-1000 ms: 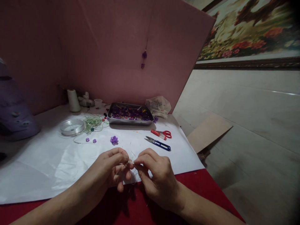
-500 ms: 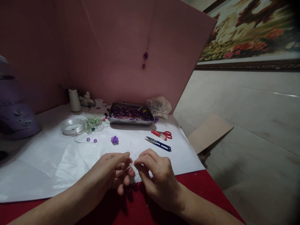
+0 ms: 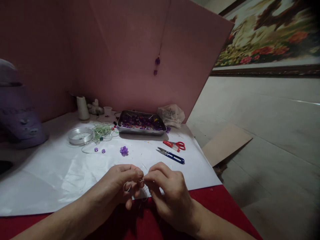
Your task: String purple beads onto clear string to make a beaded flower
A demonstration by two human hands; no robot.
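My left hand point(image 3: 123, 183) pinches a thin pale cord point(image 3: 128, 186) between thumb and forefinger, its other fingers loosely curled. A loop of that cord hangs below the thumb. My right hand point(image 3: 168, 193) meets it fingertip to fingertip, closed on the same cord, with a loose end poking up between the hands. Whatever small knot lies at the fingertips is mostly hidden. Beyond the hands, a purple bead flower point(image 3: 124, 151) rests on the white sheet point(image 3: 75, 176). Two loose purple beads point(image 3: 103, 151) lie to its left. Blue thread snips point(image 3: 172, 155) are at the right.
Behind stands a metal tray point(image 3: 142, 132) of purple beads, beside a clear plastic bag point(image 3: 171, 115). Red-handled scissors point(image 3: 180, 145) lie near the snips. At left are a clear round spool point(image 3: 80, 136), tangled green cord point(image 3: 103, 131), a white thread cone point(image 3: 83, 108) and a purple bag point(image 3: 21, 116).
My left fingers have closed in toward the right fingertips, and the cord now forms a loop under the left thumb instead of running straight. The whole view has shifted slightly.
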